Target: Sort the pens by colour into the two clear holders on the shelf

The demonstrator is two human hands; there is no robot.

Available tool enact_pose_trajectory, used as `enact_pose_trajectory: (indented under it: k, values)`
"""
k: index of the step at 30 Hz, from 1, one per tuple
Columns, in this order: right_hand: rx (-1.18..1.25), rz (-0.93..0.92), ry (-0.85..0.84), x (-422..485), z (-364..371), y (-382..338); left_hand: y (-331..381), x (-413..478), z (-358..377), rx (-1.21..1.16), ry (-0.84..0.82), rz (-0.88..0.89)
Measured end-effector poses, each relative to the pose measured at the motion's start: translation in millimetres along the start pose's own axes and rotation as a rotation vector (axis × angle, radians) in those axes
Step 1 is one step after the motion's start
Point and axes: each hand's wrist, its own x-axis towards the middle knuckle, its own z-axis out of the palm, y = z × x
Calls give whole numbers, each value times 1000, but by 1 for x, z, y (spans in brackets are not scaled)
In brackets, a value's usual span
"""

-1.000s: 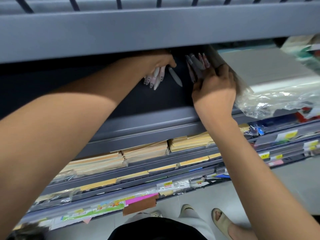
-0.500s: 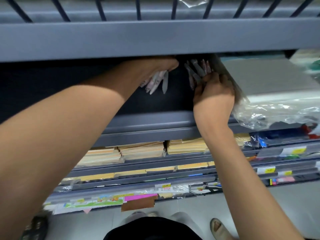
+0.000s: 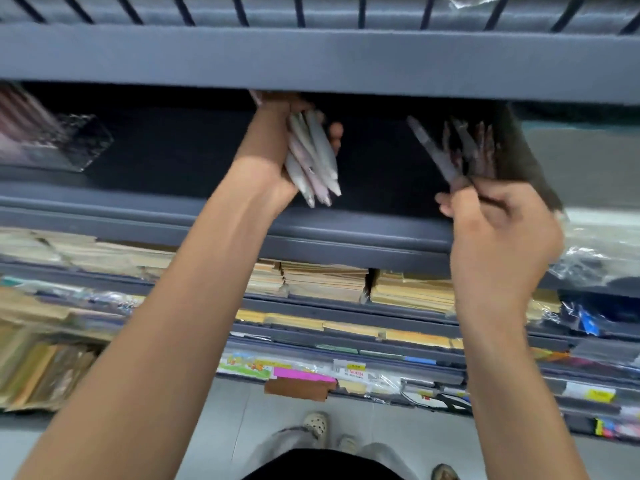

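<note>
My left hand point(image 3: 277, 161) is closed around a bundle of several pale grey and pinkish pens point(image 3: 313, 157), tips pointing down, just above the dark shelf point(image 3: 374, 157). My right hand point(image 3: 498, 230) pinches a dark pen point(image 3: 433, 150) that slants up and left. Behind it several dark and reddish pens point(image 3: 474, 150) stand in a clear holder point(image 3: 519, 157) at the shelf's right. A second clear holder point(image 3: 59, 140) with pinkish pens sits blurred at the far left.
The grey shelf above point(image 3: 311, 60) overhangs the hands. A plastic-wrapped grey stack point(image 3: 588, 168) lies right of the holder. Lower shelves carry brown envelopes point(image 3: 325, 278) and coloured stationery. My feet and the floor point(image 3: 225, 420) show below.
The view shifted, bringing the left holder into sight. My left hand dropped from under the upper shelf with its pale pens. My right hand pulled back and down, drawing a dark pen.
</note>
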Motion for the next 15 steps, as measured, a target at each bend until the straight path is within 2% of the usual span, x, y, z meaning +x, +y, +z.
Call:
enact_pose_trajectory:
  k: [4,6,10,15]
  values:
    - [416,292,-277,-36,-19,-7,-3,-37,-48,34,26,73]
    - [535,459,-435,-50,-23,-7,-8,-56,-76,36,25,85]
    - [610,668,-633,-78,-15,-3,-19,-94,-134,62,96,173]
    - [609,750,-1016,-117,24,0,-22,-134,-200,97,214,245]
